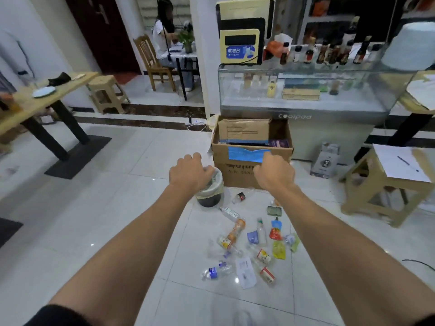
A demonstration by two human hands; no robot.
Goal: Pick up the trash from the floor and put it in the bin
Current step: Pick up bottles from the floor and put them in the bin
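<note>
Standing here watching: both arms are stretched straight out in front of the person, palms down. The left hand is right over the mouth of the bin, fingers curled down together at the rim. Can't tell if there's anything in that grip, the knuckles hide it. The right hand hangs in the air in front of the cardboard box, fingers folded loosely into the palm, and again I can't see whether anything's inside it.

The bin is a small round dark one with a pale liner bag folded over the top, standing upright on the white floor tiles, just beside the box's left front corner.

The trash is scattered on the floor on the near side of the bin and box. A clear bottle with a black label lies closest to the box, long axis slanting up to the right. The orange bottle lies on its side too, slanted the same way, top end toward the box. A clear bottle with a blue label lies nearly sideways across the view. A red and blue pouch lies lengthwise, spout pointing away toward the box, with a yellow pouch just below it. A flat white packet lies near the front of the pile.
</note>
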